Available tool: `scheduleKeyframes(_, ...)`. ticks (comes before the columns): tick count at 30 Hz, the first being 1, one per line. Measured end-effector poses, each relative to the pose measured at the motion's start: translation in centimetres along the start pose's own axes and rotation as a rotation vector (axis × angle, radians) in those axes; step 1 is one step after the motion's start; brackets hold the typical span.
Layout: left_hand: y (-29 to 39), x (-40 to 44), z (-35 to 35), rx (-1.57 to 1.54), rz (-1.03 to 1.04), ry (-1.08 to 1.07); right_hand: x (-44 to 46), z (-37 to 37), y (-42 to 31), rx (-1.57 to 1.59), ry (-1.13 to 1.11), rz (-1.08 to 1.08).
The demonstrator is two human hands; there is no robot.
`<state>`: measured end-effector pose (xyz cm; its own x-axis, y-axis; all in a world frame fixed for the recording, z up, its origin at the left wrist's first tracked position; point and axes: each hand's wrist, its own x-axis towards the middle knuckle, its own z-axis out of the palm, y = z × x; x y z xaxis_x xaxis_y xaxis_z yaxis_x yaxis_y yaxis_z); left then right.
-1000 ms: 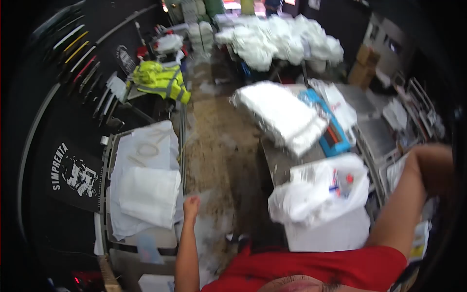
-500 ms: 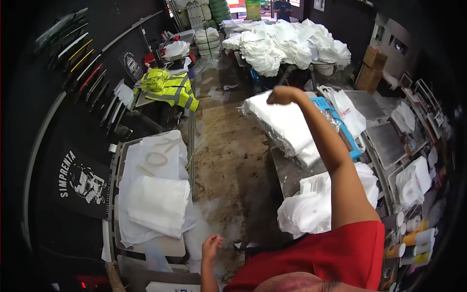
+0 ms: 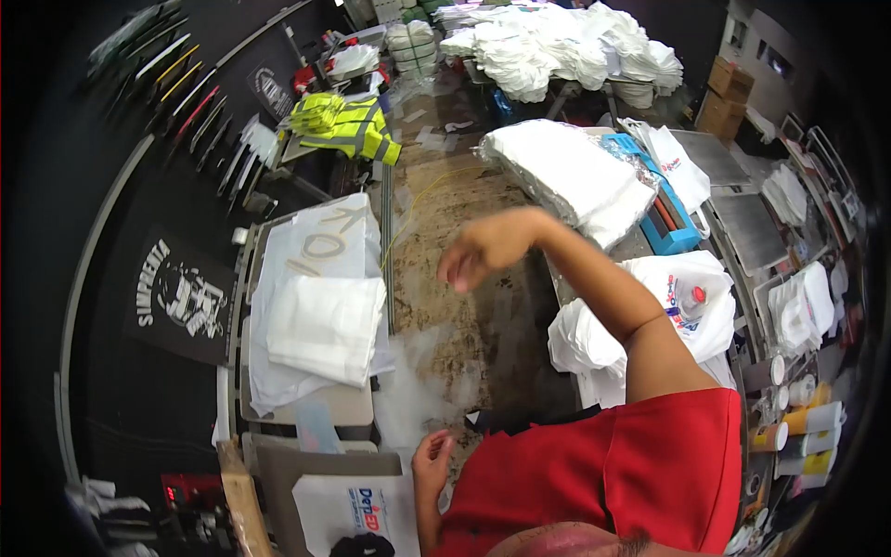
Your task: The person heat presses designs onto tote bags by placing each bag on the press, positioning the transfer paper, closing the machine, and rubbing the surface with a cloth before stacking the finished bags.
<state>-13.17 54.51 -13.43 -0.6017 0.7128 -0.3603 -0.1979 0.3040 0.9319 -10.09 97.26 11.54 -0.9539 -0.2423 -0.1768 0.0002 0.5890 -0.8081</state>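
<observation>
My right hand (image 3: 490, 249) hangs over the floor between the two rows of tables, slightly blurred, with its fingers loosely bent and apart and nothing visible in them. Low in the view, beside my red shirt, my left hand (image 3: 432, 459) is empty, its fingers a little apart. Nearest on the left is a folded white cloth (image 3: 325, 325) on a light sheet (image 3: 320, 246) with brown lettering. To the right of my right hand lies a plastic-wrapped white bundle (image 3: 575, 176). My right forearm passes in front of a printed white bag (image 3: 701, 311).
A blue tool (image 3: 670, 223) lies beside the wrapped bundle. White cloth heaps (image 3: 548, 46) cover the far table. Yellow vests (image 3: 357, 130) rest at the upper left. A printed white bag (image 3: 325, 511) lies on a platen at the lower left. Tubs (image 3: 770, 436) stand at the right.
My right hand has moved from above the wrapped bundle toward the left and nearer to me, over the floor. My left hand stays low. The view has shifted, showing more of the lower-left platen.
</observation>
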Motion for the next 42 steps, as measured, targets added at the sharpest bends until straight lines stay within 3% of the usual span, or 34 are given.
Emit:
scheduleKeyframes(3, -2.2, -5.7, -3.0, 0.059, 0.114, 0.208, 4.7, 11.0, 0.6, 0.062, -0.251, -0.049)
scheduleKeyframes(5, -7.2, -9.1, -6.2, 0.116, 0.126, 0.394, 7.8, 18.2, 0.4, 0.077, -0.346, -0.074)
scheduleKeyframes(7, -9.5, -13.0, -8.5, 0.217, 0.171, 0.557, 10.9, 26.5, -0.6, -0.04, -0.437, -0.16)
scheduleKeyframes(9, -10.5, -17.2, -10.0, 0.279, 0.106, 0.74, 13.7, 34.1, -0.1, -0.005, -0.376, -0.403)
scheduleKeyframes(10, -10.1, -18.9, -10.6, 0.231, 0.037, 0.799, 14.4, 36.4, -1.7, 0.023, -0.377, -0.309)
scheduleKeyframes(11, -9.4, -21.2, -11.2, 0.246, -0.003, 0.82, 15.3, 38.9, -2.4, 0.085, -0.377, -0.347)
scheduleKeyframes(14, -13.1, -25.6, -12.6, 0.226, -0.013, 0.997, 17.8, 43.7, -6.2, 0.196, -0.299, -0.333)
scheduleKeyframes(16, -15.0, -27.8, -12.0, 0.18, -0.095, 1.065, 18.8, 47.1, -8.0, 0.089, -0.089, -0.509)
scheduleKeyframes(17, -15.7, -28.1, -11.9, 0.15, -0.142, 1.082, 20.2, 48.2, -8.1, 0.086, -0.11, -0.516)
scheduleKeyframes(19, -17.0, -28.5, -10.8, 0.044, -0.154, 1.134, 23.3, 50.5, -8.4, -0.131, 0.113, -0.753)
scheduleKeyframes(20, -17.8, -28.7, -10.8, -0.047, -0.144, 1.169, 24.4, 51.8, -9.0, -0.119, 0.078, -0.773)
scheduleKeyframes(22, -18.6, -28.4, -11.6, -0.023, -0.198, 1.257, 25.8, 53.6, -11.4, -0.047, -0.121, -0.601)
scheduleKeyframes(24, -18.3, -27.4, -13.3, 0.087, -0.077, 1.568, 26.9, 56.9, -13.2, -0.014, -0.224, -0.586)
scheduleKeyframes(26, -19.9, -26.7, -16.1, 0.188, -0.166, 1.482, 27.0, 60.0, -15.0, -0.344, -0.218, -0.801)
scheduleKeyframes(27, -20.7, -26.4, -16.8, 0.287, -0.246, 1.374, 27.4, 61.4, -15.3, -0.507, -0.379, -0.759)
scheduleKeyframes(28, -20.5, -26.5, -17.3, 0.277, -0.257, 1.384, 27.5, 62.9, -15.2, -0.627, -0.368, -0.763)
scheduleKeyframes(30, -20.1, -27.2, -17.4, 0.035, -0.149, 1.284, 28.7, 63.4, -14.6, -0.667, -0.379, -0.775)
scheduleKeyframes(31, -19.6, -27.6, -16.6, -0.106, -0.083, 1.361, 28.5, 63.1, -14.7, -0.667, -0.343, -0.785)
scheduleKeyframes(34, -19.2, -28.3, -14.9, -0.383, -0.3, 1.263, 27.8, 63.0, -15.3, -0.653, -0.36, -0.671)
scheduleKeyframes(36, -19.8, -27.7, -14.4, -0.38, -0.29, 1.294, 27.2, 63.4, -15.1, -0.625, -0.34, -0.715)
scheduleKeyframes(39, -20.7, -26.8, -14.6, -0.145, -0.27, 1.344, 27.1, 64.1, -14.3, -0.875, -0.369, -0.868)
scheduleKeyframes(42, -20.9, -26.4, -14.7, -0.249, -0.275, 1.361, 26.5, 63.8, -13.4, -0.724, -0.398, -0.8)
